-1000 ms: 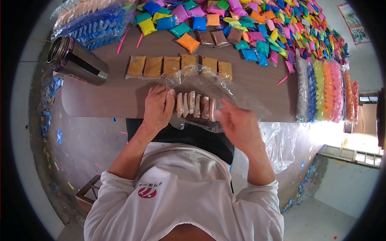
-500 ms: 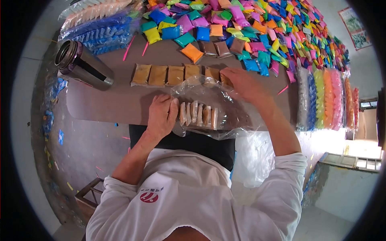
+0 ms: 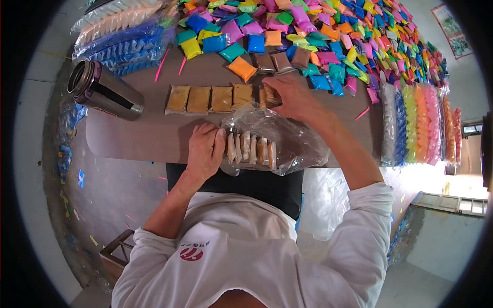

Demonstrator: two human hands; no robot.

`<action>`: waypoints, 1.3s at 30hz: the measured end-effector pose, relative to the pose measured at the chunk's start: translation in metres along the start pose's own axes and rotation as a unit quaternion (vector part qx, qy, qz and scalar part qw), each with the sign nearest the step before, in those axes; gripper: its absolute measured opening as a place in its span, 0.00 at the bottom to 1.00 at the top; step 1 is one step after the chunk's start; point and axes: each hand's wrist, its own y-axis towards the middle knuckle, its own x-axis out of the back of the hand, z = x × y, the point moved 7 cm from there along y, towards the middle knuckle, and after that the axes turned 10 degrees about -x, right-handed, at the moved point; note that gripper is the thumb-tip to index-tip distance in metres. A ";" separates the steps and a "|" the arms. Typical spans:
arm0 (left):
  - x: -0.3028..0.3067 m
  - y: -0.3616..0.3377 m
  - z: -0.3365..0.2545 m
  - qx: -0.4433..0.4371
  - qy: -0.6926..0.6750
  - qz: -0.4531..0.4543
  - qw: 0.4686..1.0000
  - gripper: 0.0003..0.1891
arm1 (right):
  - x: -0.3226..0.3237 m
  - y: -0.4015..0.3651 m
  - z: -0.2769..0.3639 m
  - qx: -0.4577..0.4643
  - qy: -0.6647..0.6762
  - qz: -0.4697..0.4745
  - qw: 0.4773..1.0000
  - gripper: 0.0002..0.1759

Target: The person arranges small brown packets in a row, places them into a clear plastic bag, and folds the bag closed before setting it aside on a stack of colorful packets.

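Note:
My left hand [image 3: 206,149] is closed at the left edge of a clear plastic bag [image 3: 303,146]. Inside the bag, several small tan packets [image 3: 245,147] stand on edge side by side. Above the bag's open side, my right hand [image 3: 294,97] grips tan packets [image 3: 269,96] between thumb and fingers, one of them turned on edge. Its palm side is partly hidden. To the left of those fingers, a row of flat tan packets [image 3: 221,99] lies on the table.
A steel flask [image 3: 105,91] lies tilted on the table [image 3: 128,138] at left. Behind is a large heap of colourful packets [image 3: 328,36]. Filled bags of blue packets [image 3: 128,49] are stacked at back left, and more filled bags [image 3: 421,126] stand at the right edge.
My right hand has moved left along the row, drawing the end packets together, and one now stands on edge. My left hand has stayed at the bag.

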 end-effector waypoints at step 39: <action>-0.003 -0.002 0.004 0.018 -0.014 0.005 1.000 0.14 | 0.105 -0.143 0.024 -0.210 0.475 -0.082 0.850 0.28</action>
